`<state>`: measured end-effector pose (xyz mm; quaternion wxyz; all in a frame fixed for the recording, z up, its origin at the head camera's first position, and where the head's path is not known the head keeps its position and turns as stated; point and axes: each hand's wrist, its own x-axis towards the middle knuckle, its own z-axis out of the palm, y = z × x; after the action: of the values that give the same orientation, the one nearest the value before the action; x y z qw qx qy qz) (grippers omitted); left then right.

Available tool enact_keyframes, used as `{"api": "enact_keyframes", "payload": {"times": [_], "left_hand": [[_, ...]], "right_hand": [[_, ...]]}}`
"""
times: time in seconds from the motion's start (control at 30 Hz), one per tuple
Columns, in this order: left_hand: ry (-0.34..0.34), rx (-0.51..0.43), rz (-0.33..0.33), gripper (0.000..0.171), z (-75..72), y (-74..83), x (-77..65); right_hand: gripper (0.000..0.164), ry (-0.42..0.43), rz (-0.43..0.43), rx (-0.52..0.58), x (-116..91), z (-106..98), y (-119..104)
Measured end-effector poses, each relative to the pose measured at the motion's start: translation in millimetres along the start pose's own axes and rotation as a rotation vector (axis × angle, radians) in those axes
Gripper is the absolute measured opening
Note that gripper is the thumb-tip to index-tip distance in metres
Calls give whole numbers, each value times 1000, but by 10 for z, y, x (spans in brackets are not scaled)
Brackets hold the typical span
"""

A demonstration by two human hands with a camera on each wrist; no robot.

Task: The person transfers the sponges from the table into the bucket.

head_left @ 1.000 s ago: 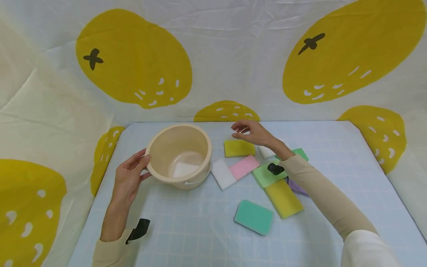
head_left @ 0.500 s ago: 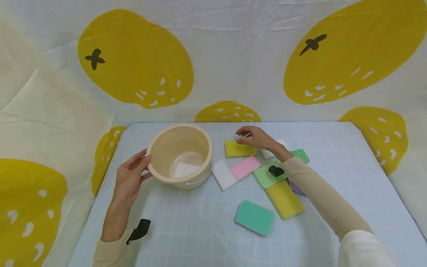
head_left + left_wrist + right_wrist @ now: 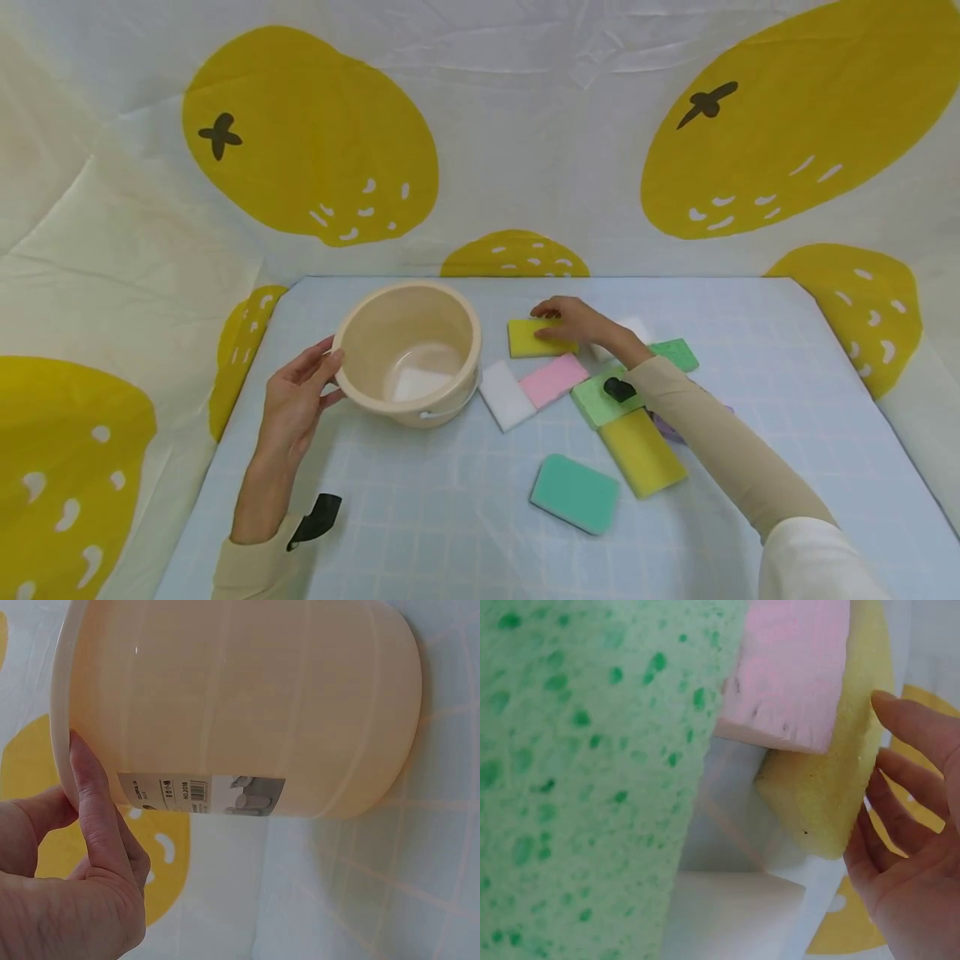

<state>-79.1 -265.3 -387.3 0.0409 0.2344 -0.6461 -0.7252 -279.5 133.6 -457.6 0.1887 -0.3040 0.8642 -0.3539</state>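
A cream bucket [image 3: 408, 350] stands on the left half of the table. Its rim is pinched by my left hand [image 3: 294, 402], with the thumb over the edge and the fingers outside; the left wrist view shows the labelled bucket wall [image 3: 247, 690] beside that hand. A white sponge [image 3: 422, 384] lies inside, on the bucket's floor. My right hand [image 3: 577, 323] is over the far yellow sponge [image 3: 525, 338]. In the right wrist view its extended fingertips touch or nearly touch the yellow sponge [image 3: 817, 802], not closed round it.
Right of the bucket lie a white sponge [image 3: 506, 396], a pink sponge [image 3: 553, 380], a light green sponge [image 3: 596, 404], a second yellow sponge [image 3: 643, 452] and a darker green one [image 3: 677, 354]. A purple sponge [image 3: 663, 427] is partly hidden. A teal sponge [image 3: 575, 493] lies nearer me.
My right hand has come down and slightly right onto the far yellow sponge, after hovering above its back edge. My left hand keeps its hold on the bucket rim.
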Motion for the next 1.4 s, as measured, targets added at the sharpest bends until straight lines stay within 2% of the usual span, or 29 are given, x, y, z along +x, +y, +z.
{"api": "enact_keyframes", "payload": {"times": [0.17, 0.37, 0.67, 0.9, 1.1, 1.4], "left_hand": [[1, 2, 1, 66, 10, 0, -6], [6, 16, 1, 64, 13, -1, -15], [20, 18, -14, 66, 25, 4, -7], [10, 16, 2, 65, 23, 3, -22], [-13, -6, 23, 65, 16, -6, -18], [5, -2, -2, 64, 14, 14, -29]], "right_hand": [[39, -17, -13, -60, -4, -1, -28], [29, -21, -51, -71, -6, -50, -111], [33, -40, -117, -128, -56, -178, -266], [29, -28, -181, -208, -122, -302, -388], [27, -4, -171, -195, -180, -398, -467], [26, 45, -189, -147, -236, -500, -576]]}}
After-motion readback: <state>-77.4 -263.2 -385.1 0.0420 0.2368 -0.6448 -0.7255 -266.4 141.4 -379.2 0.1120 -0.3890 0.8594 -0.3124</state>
